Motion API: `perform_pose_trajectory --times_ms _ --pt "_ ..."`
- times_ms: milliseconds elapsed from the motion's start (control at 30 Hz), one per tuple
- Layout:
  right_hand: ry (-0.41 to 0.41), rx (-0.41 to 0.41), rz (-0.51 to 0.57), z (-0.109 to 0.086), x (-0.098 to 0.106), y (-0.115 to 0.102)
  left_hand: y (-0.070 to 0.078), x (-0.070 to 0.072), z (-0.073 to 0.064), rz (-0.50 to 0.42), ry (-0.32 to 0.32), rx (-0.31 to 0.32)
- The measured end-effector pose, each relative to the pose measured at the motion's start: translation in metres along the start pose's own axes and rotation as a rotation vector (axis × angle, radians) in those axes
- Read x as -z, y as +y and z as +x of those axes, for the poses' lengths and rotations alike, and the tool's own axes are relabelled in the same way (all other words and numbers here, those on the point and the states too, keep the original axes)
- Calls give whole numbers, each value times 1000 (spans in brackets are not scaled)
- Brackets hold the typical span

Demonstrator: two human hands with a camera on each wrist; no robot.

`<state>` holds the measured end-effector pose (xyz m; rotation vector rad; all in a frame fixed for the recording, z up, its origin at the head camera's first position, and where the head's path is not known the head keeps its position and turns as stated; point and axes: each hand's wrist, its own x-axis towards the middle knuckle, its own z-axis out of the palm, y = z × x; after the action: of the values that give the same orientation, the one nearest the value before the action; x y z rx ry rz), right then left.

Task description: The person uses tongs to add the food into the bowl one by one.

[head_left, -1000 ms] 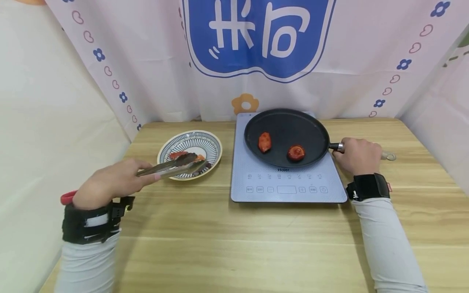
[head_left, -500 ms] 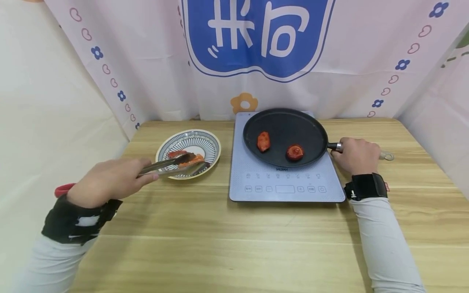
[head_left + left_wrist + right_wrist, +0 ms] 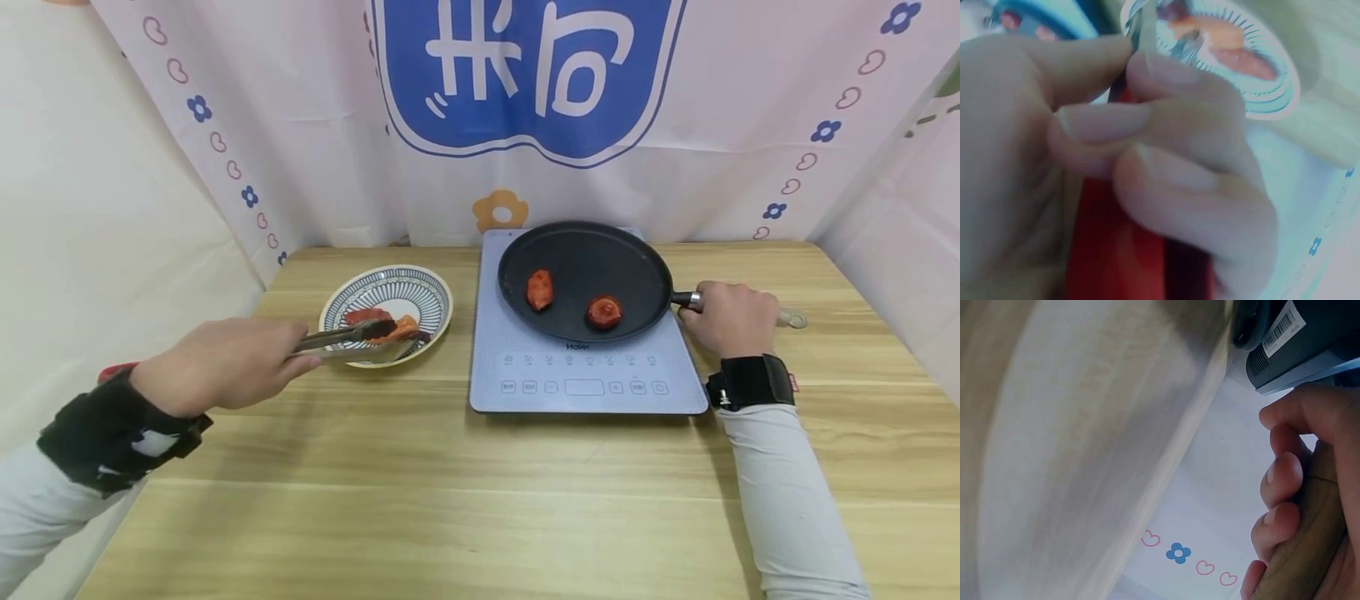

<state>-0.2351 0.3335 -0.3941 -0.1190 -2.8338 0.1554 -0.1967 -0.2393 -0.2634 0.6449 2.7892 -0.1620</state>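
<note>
Tongs [image 3: 337, 338] with a red grip slanted over the near side of a patterned plate [image 3: 405, 287], their tips at a red piece of food [image 3: 367, 316] and an orange piece [image 3: 406, 326]; whether they pinched either could not be told for certain from this angle. A person's left hand [image 3: 225, 362] gripped the tongs, fingers curled around the grip just short of the plate's rim. The right hand [image 3: 735, 318] held the wooden handle [image 3: 1310, 531] of a black pan [image 3: 585, 267], its fingers wrapped about it. The pan sat on a pale cooktop [image 3: 592, 403], right of the plate on a wood-grain table [image 3: 525, 500], and carried two reddish pieces [image 3: 540, 290], apart from each other. Behind hung a white curtain [image 3: 315, 183] bearing a blue emblem [image 3: 585, 137].
</note>
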Motion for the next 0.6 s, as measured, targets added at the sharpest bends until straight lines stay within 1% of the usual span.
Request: perform_pose_trajectory --times_ms 100,233,400,600 --pt "-3 3 6 0 -1 -2 0 1 -3 18 -7 -1" --pt "-1 0 4 -1 -1 -1 3 1 0 21 -10 -5" --pt "13 5 11 -1 -2 0 5 2 3 -22 -24 -28" --pt "21 6 11 0 -3 1 -2 7 9 -74 -85 -46"
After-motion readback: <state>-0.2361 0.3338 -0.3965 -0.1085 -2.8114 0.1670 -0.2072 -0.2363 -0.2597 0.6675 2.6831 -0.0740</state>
